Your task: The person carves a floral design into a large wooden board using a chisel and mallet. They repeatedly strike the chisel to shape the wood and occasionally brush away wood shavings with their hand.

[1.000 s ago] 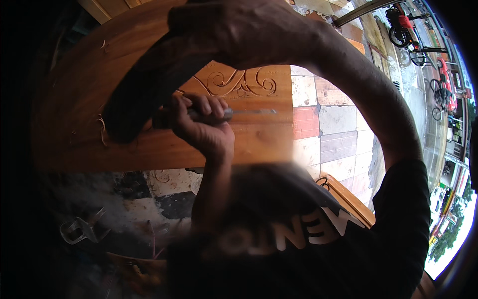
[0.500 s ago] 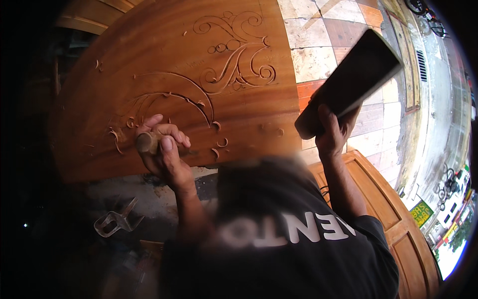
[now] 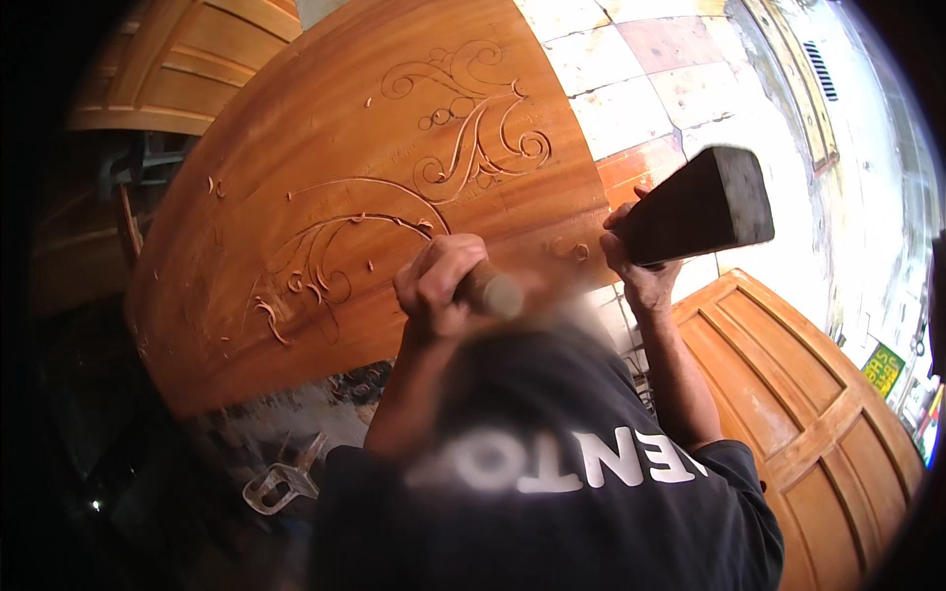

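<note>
My left hand (image 3: 437,281) is closed round a carving chisel (image 3: 495,295), its round wooden butt pointing up at me. The blade is hidden beneath the fist, near the lower end of a carved curve. My right hand (image 3: 645,271) grips a dark, block-shaped mallet (image 3: 690,212), raised to the right of the chisel and apart from it. Below lies a broad reddish-brown wooden panel (image 3: 236,246) with an arched edge. Scrolls and leaf shapes (image 3: 483,158) are cut into it, and some pencilled lines show. Curled shavings (image 3: 268,320) lie on its surface.
A panelled wooden door (image 3: 778,364) lies at the right, and another (image 3: 187,59) is at the far left. Worn floor tiles (image 3: 631,108) run past the panel's right edge. A small stool (image 3: 284,483) sits on the dark floor at lower left.
My left hand has moved right with the chisel and turned knuckles up, fingers wrapped closer. The mallet has tipped lower, its end face now toward me. My view has shifted slightly.
</note>
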